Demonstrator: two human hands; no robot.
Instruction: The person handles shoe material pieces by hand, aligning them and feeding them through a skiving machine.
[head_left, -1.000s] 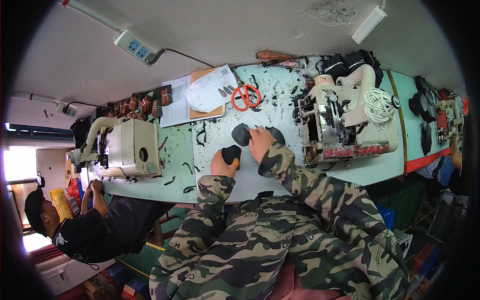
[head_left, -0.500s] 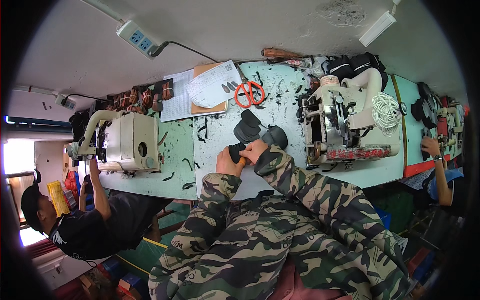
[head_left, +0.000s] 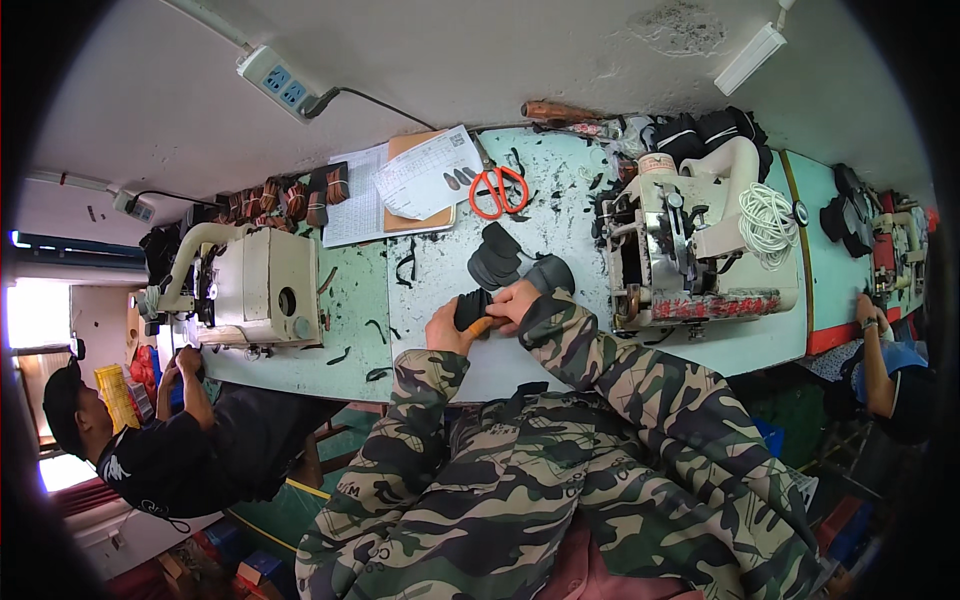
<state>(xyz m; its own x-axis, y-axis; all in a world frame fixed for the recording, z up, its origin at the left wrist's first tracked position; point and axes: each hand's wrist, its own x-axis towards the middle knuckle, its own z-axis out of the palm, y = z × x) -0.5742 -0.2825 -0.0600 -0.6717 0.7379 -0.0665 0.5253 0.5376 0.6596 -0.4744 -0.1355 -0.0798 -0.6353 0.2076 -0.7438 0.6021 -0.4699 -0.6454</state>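
Low over the middle of the table, my left hand (head_left: 449,329) grips a black ribbed fabric piece (head_left: 472,308), its fingers mostly behind it. Something orange (head_left: 482,326) shows at the left thumb, perhaps a thumb cover. My right hand (head_left: 516,302) is closed, fingertips pinched at the right edge of the black piece beside that thumb; what exactly they pinch is too small to make out. Just beyond lie stacked dark cut pieces (head_left: 494,258), with a rounded dark grey piece (head_left: 551,273) next to the right hand.
Orange-handled scissors (head_left: 499,192) and papers (head_left: 425,175) lie at the back. A sewing machine (head_left: 690,250) with white cord (head_left: 768,225) stands right, another machine (head_left: 265,285) left. Black scraps dot the table (head_left: 440,270). Co-workers sit left (head_left: 190,430) and far right (head_left: 890,385).
My left hand has shifted slightly left and turned, showing more of the black piece. My right hand remains beside it. The left co-worker's hands have come together lower down.
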